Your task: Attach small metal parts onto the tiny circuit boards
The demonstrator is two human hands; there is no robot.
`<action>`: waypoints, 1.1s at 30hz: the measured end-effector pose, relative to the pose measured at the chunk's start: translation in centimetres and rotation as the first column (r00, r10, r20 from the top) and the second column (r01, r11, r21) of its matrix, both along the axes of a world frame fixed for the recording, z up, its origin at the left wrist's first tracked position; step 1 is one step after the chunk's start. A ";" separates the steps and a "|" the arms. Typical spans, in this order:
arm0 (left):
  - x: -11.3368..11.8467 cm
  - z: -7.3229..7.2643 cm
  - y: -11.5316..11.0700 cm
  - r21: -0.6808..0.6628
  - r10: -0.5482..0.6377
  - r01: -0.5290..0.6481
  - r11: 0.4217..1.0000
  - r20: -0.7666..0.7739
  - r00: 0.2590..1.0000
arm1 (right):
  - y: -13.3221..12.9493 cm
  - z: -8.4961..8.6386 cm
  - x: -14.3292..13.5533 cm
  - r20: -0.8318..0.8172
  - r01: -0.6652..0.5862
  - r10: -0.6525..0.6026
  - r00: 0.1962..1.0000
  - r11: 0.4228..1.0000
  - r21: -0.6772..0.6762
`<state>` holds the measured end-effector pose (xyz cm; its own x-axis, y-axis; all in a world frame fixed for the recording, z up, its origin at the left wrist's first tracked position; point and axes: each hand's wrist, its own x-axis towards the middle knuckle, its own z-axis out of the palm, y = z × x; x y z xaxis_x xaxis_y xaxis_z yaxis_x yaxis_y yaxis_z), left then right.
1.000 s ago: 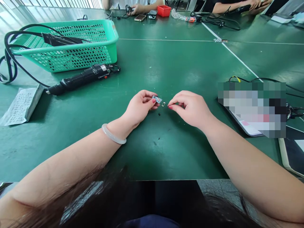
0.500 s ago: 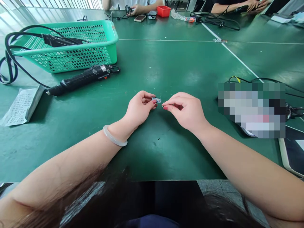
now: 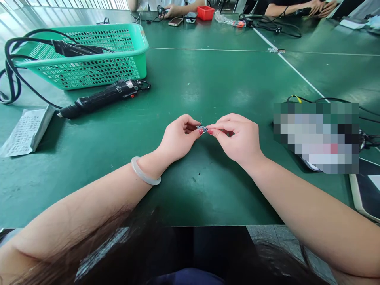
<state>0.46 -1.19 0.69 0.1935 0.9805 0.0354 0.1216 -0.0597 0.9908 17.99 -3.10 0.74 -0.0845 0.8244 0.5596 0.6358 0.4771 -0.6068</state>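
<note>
Over the middle of the green table, my left hand (image 3: 179, 137) pinches a small silvery-blue part (image 3: 202, 128), perhaps a little circuit board, between thumb and fingertips. My right hand (image 3: 240, 135) is closed too, its thumb and forefinger pressed together at the right end of that part. A tiny dark piece was in the right fingertips a moment ago; the fingers hide it now. Both hands are almost touching, a little above the tabletop. Too small to tell is whether the two pieces are joined.
At the left lie a black electric screwdriver (image 3: 103, 98), a green basket (image 3: 139, 51) with black cables and a paper-wrapped block (image 3: 25, 132). A blurred-out item (image 3: 316, 138) and a dark tablet-like device (image 3: 366, 186) are at right. Across the table are other people's hands (image 3: 172, 10) and a red box (image 3: 205, 13).
My left hand has moved slightly right, bringing the small part up to my right fingertips. The gap between the hands has closed, and the part is now more covered by fingers.
</note>
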 end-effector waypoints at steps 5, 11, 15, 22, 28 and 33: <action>0.0 0.1 0.0 0.043 0.011 -0.009 0.999 -0.036 0.999 | 0.0 -0.1 0.0 0.083 0.014 -0.019 0.996 0.998 0.060; 0.0 -0.1 0.0 0.028 0.012 -0.012 1.000 -0.008 1.000 | 0.3 0.0 0.4 0.034 -0.038 0.038 0.999 0.999 0.005; 0.0 -0.1 0.0 0.025 0.006 -0.006 1.000 -0.004 1.000 | 0.4 0.0 0.6 -0.001 -0.024 0.024 1.000 0.998 -0.050; -0.1 0.2 -0.1 0.080 -0.001 0.004 0.997 -0.041 0.999 | 0.4 -0.1 0.5 -0.026 -0.037 0.035 0.999 0.995 -0.097; -0.1 0.2 -0.1 0.122 0.008 0.001 0.993 -0.079 0.997 | 0.2 0.1 0.4 -0.035 -0.029 0.025 0.999 0.992 -0.119; -0.1 0.0 0.0 0.106 0.021 -0.017 0.994 -0.039 0.999 | 0.2 0.2 0.4 0.011 -0.038 0.038 0.999 0.998 -0.058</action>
